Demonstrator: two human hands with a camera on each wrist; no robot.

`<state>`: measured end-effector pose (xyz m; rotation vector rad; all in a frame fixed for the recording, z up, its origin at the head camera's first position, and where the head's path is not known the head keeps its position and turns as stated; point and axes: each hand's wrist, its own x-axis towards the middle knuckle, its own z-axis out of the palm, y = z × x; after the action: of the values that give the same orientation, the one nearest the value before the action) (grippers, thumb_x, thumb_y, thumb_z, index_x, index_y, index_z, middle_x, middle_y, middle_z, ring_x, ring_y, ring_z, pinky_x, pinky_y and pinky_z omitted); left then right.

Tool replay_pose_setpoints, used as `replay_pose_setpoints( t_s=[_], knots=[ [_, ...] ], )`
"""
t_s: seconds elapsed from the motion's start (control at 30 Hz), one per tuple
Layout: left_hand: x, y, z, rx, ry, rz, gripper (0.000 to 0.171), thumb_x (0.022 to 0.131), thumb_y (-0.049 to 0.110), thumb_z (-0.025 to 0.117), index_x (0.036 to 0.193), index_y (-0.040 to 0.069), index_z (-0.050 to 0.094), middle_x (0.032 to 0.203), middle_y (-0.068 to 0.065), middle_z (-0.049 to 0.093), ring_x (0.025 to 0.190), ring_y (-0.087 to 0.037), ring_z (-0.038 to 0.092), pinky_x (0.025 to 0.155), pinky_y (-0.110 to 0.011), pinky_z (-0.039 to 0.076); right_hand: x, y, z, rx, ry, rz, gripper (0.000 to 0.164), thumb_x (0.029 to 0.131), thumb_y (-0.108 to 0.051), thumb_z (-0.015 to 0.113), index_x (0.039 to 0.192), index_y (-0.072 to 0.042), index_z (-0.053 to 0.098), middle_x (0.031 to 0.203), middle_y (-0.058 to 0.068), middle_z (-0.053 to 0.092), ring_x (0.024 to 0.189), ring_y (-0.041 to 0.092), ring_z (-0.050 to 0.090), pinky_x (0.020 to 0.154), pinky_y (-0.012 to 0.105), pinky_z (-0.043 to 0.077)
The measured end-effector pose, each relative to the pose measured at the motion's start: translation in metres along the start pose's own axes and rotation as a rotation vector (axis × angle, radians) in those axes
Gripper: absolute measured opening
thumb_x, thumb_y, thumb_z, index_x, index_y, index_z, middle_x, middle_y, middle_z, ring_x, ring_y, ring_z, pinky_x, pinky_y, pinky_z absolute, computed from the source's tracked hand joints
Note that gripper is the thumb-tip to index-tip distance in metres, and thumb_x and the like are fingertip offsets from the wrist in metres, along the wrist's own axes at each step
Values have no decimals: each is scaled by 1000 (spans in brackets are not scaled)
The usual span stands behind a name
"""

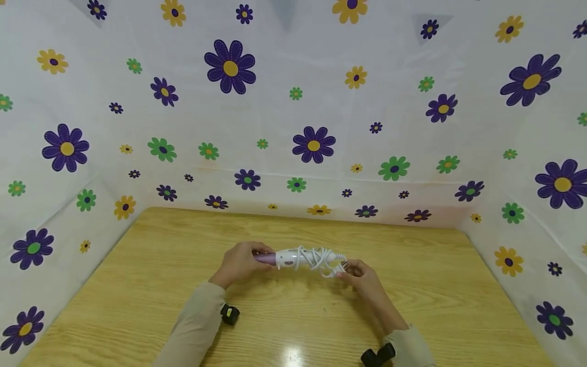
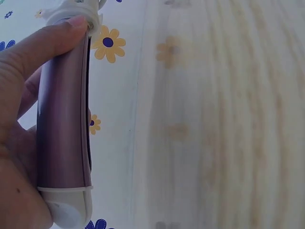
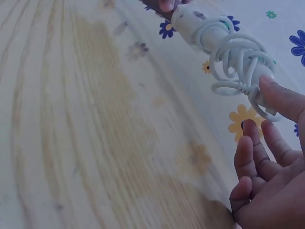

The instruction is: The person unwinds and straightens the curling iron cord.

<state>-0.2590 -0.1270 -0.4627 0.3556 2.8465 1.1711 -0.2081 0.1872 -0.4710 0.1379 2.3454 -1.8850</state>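
A hair straightener (image 1: 286, 258) with a white handle and purple barrel is held lengthwise above the wooden table. White power cord (image 3: 248, 57) winds loosely round its handle. My left hand (image 1: 240, 264) grips the purple barrel (image 2: 64, 114), thumb lying along it up to the white collar; a white tip (image 2: 69, 207) shows at the other end. At the cord end, my right hand (image 1: 364, 280) holds the cord near its plug (image 1: 337, 270) between thumb and fingertips. In the right wrist view, the thumb (image 3: 283, 100) lies against the cord end, other fingers loosely bent below.
The wooden table (image 1: 293, 321) spreads under both hands. White cloth with purple, yellow and green flowers (image 1: 275, 117) walls it in at the back and both sides. Black wrist cameras (image 1: 230, 314) sit at the sleeves.
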Motion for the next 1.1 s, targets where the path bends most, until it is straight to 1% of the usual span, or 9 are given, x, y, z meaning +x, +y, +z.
replay_pose_setpoints(
  t_s=[0.13, 0.27, 0.37, 0.43, 0.53, 0.7, 0.87, 0.97, 1.1],
  knots=[
    [1, -2, -2, 1, 1, -2, 32, 68, 36, 86, 97, 32, 74, 98, 6, 71, 81, -10, 61, 76, -33, 46, -1, 3, -1, 42, -11, 29, 35, 87, -13, 69, 115, 1, 54, 88, -6, 63, 76, 9, 58, 64, 25, 44],
    [2, -3, -5, 10, -3, -3, 34, 67, 39, 86, 98, 32, 74, 99, 5, 72, 81, -11, 61, 75, -33, 46, -1, 4, -4, 44, -16, 22, 34, 88, -15, 68, 114, 3, 56, 87, -6, 67, 78, 11, 62, 68, 27, 47],
    [1, -5, -7, 1, -16, -19, 35, 67, 40, 86, 99, 31, 74, 100, 5, 71, 83, -11, 61, 76, -33, 46, 1, 5, -9, 71, 0, 25, 28, 91, -14, 65, 111, 4, 57, 85, -6, 69, 78, 11, 63, 69, 25, 49],
    [1, -6, -8, -7, -28, -31, 34, 68, 38, 86, 99, 32, 74, 100, 6, 71, 84, -11, 61, 78, -34, 47, 2, 5, -14, 101, 10, 33, 25, 92, -13, 63, 109, 4, 56, 85, -5, 70, 76, 9, 63, 66, 22, 49],
    [-1, -6, -10, -3, -51, -23, 33, 68, 37, 86, 98, 31, 74, 100, 6, 71, 85, -11, 61, 78, -34, 47, 4, 3, -23, 153, 14, 29, 24, 95, -11, 59, 111, 5, 53, 87, -4, 70, 79, 8, 64, 69, 21, 51],
    [-3, -5, -13, 7, -84, 7, 32, 69, 35, 86, 98, 29, 74, 101, 4, 71, 84, -11, 61, 77, -34, 47, 6, -5, -34, 126, 21, -14, 29, 99, -20, 55, 116, 3, 52, 92, -9, 68, 87, 5, 65, 83, 23, 49],
    [-4, -10, -14, 25, -83, 4, 32, 69, 36, 85, 98, 30, 74, 101, 6, 71, 84, -9, 60, 77, -34, 47, 2, -13, -45, 124, 12, -40, 26, 99, -28, 54, 111, -5, 52, 92, -13, 64, 91, 3, 62, 85, 24, 46],
    [-4, -13, -15, 40, -75, 12, 33, 68, 38, 85, 99, 30, 74, 102, 7, 71, 84, -9, 60, 77, -34, 47, -3, -16, -53, 123, 0, -52, 28, 99, -31, 54, 113, -7, 51, 94, -13, 64, 93, 3, 62, 85, 23, 47],
    [-5, -18, -17, 46, -72, 4, 33, 69, 38, 84, 99, 30, 74, 103, 7, 71, 85, -9, 60, 78, -35, 47, -8, -14, -69, 81, -12, -54, 31, 99, -33, 52, 117, -7, 50, 100, -15, 60, 94, 1, 60, 86, 21, 47]
  ],
)
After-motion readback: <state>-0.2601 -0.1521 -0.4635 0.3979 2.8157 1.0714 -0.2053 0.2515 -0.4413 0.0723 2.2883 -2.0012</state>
